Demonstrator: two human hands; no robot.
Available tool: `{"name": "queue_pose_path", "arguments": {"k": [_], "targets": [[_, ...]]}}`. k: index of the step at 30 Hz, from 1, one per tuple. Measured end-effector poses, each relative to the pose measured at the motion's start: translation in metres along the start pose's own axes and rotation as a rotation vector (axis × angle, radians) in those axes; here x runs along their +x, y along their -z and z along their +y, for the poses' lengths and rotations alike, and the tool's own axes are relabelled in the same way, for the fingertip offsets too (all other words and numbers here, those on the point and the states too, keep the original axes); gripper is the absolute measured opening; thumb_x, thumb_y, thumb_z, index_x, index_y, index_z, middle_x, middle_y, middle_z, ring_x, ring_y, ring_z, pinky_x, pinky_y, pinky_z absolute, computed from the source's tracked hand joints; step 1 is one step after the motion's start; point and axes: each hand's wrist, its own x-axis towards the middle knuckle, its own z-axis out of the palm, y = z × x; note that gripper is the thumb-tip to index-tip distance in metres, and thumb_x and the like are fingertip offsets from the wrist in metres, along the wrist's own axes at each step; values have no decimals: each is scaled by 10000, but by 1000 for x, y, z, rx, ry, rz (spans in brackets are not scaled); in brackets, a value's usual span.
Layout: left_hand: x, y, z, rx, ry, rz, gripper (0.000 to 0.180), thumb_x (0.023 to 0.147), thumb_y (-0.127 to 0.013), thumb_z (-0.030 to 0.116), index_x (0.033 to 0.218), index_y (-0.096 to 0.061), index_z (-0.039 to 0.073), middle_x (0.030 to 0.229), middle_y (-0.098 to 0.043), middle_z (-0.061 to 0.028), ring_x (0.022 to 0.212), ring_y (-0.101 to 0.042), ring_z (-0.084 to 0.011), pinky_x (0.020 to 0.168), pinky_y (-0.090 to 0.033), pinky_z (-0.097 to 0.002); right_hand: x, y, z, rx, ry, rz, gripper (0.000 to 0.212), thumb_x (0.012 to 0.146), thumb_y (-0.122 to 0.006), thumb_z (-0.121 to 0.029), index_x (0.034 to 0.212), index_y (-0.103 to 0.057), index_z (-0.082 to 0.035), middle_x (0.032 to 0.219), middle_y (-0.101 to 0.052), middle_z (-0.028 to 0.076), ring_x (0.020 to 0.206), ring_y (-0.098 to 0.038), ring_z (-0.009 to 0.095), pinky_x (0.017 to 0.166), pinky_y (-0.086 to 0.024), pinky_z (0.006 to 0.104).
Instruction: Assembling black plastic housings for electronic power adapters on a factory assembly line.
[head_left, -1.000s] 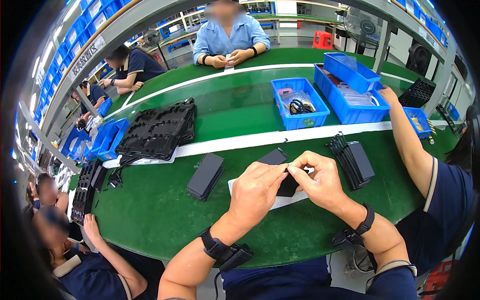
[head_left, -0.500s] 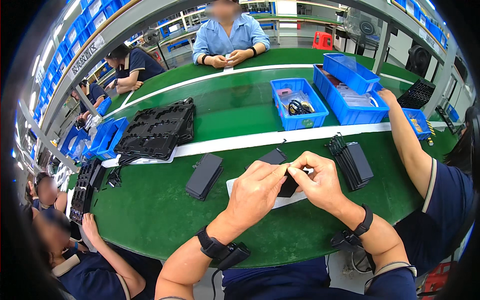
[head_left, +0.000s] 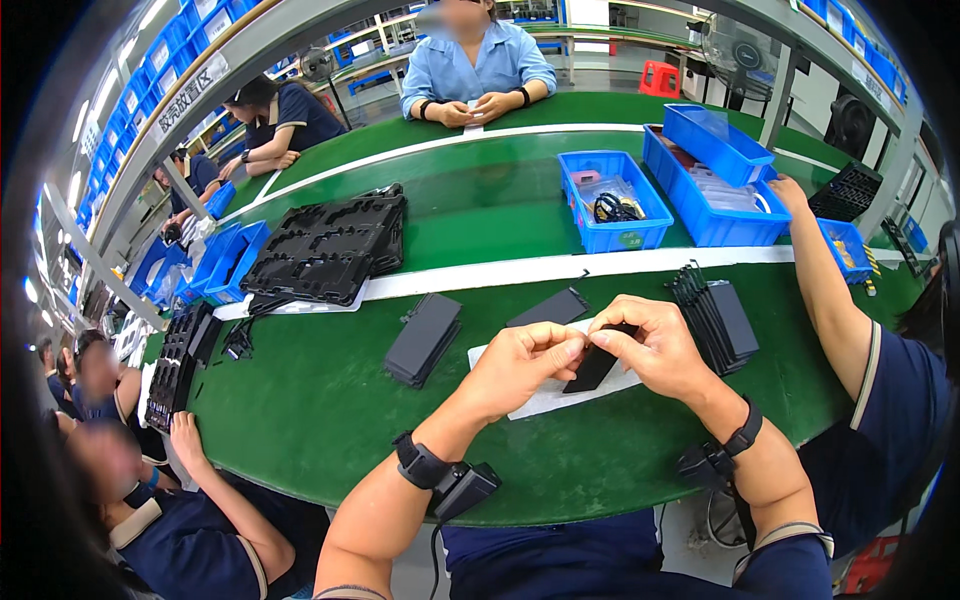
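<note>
Over a white sheet on the green table, my right hand grips a flat black rectangular piece by its upper part, thumb on the near face. My left hand is closed, thumb against forefinger, close to the piece's upper corner by the right fingertips. Whatever lies in that pinch is too small to make out. To the left lies a stack of similar black pieces. Another black piece with a thin lead lies behind my hands, and a fanned stack with leads is to the right.
Black moulded trays are piled at the back left. Blue bins with bagged parts and cables stand at the back right. A co-worker's arm reaches in from the right; another person's hand rests on the left table edge.
My left hand has drawn slightly left from the black piece, its fingers now pinched apart from the right hand's. More of the piece shows. The whole view has shifted a little.
</note>
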Motion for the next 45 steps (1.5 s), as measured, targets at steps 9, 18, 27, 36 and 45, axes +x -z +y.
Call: {"name": "queue_pose_path", "arguments": {"k": [9, 18, 27, 36, 45], "targets": [[-2, 9, 1, 9, 23, -119, 212, 901, -629, 189, 995, -663, 2, 874, -650, -49, 747, -608, -95, 696, -515, -232, -1, -1, 8, 194, -101, -52, 115, 861, -625, -113, 875, -654, -3, 729, -599, 5, 561, -522, 46, 458, -414, 186], [-4, -10, -3, 276, -187, 90, 147, 880, -628, 97, 943, -657, -33, 793, -632, -21, 697, -552, -45, 635, -495, -214, -2, -5, 7, 135, -137, 51, 114, 863, -613, -109, 850, -642, 0, 688, -574, -13, 545, -501, 29, 421, -392, 181], [-8, -15, 3, 520, -264, 185, 229, 864, -612, 110, 1058, -581, -6, 802, -665, -104, 648, -602, -124, 588, -486, -264, 1, -16, 12, 227, -205, 173, 124, 882, -604, -107, 867, -638, 12, 696, -583, 1, 534, -504, 31, 395, -410, 180], [-14, 19, 29, 622, -246, 309, 393, 830, -611, 54, 1200, -489, 9, 747, -660, -93, 633, -621, -159, 580, -489, -302, 0, -12, 19, 196, -252, 183, 292, 920, -544, -173, 1159, -566, -5, 950, -614, 60, 707, -564, 68, 470, -460, 184], [-44, 102, 39, 994, -109, 751, 352, 770, -642, 56, 1113, -571, 16, 702, -660, -121, 708, -655, -241, 680, -495, -347, 3, -14, 30, 159, -259, 104, 250, 922, -546, -206, 1045, -621, -2, 956, -642, 91, 704, -576, 91, 479, -455, 203]]}}
